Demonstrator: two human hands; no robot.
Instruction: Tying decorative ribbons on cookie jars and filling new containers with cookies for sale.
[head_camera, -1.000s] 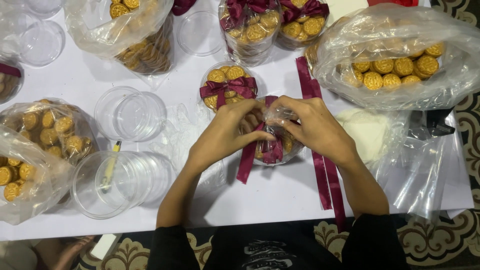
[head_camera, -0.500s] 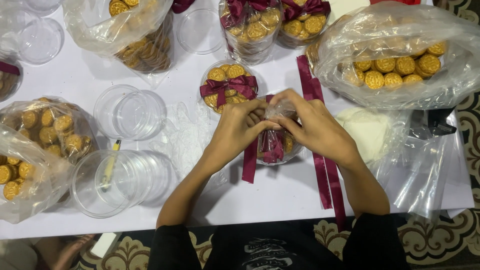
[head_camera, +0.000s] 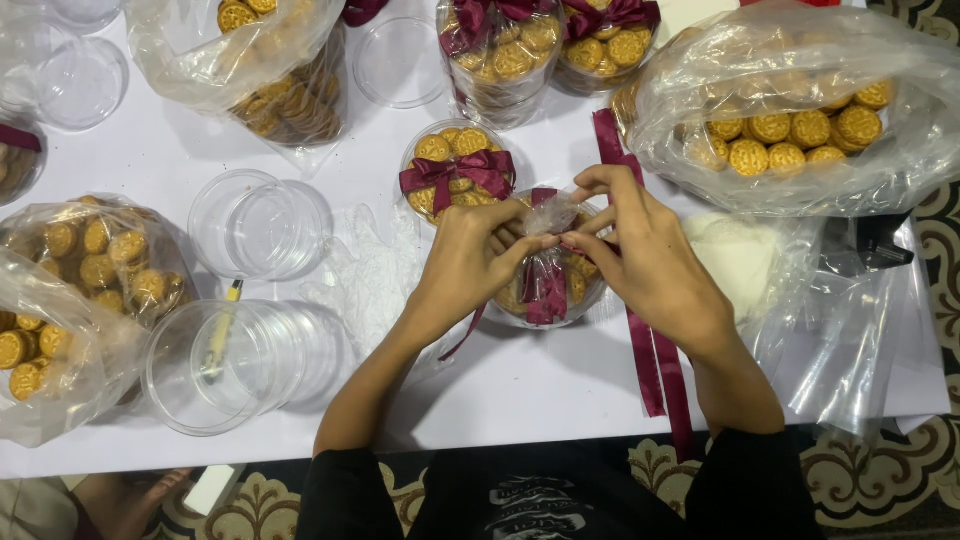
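Note:
A clear round container of golden cookies (head_camera: 548, 290) sits on the white table (head_camera: 520, 380), with a dark red ribbon (head_camera: 546, 285) running over its lid. My left hand (head_camera: 465, 265) and my right hand (head_camera: 640, 250) meet above it, fingers pinching the ribbon and a bit of clear wrap (head_camera: 552, 212) at the top. Just behind stands a finished cookie container with a tied red bow (head_camera: 458, 170).
Loose red ribbon strips (head_camera: 650, 350) lie right of the container. Big plastic bags of cookies sit at right (head_camera: 790, 110), top left (head_camera: 265, 70) and left (head_camera: 70, 300). Empty clear tubs (head_camera: 255, 225) and lids (head_camera: 235, 365) stand at left. More bowed containers (head_camera: 505, 50) at the back.
Both hands have closed in over the container's top; the fingertips now pinch the ribbon and wrap together higher up, instead of working the ribbon lower on the lid.

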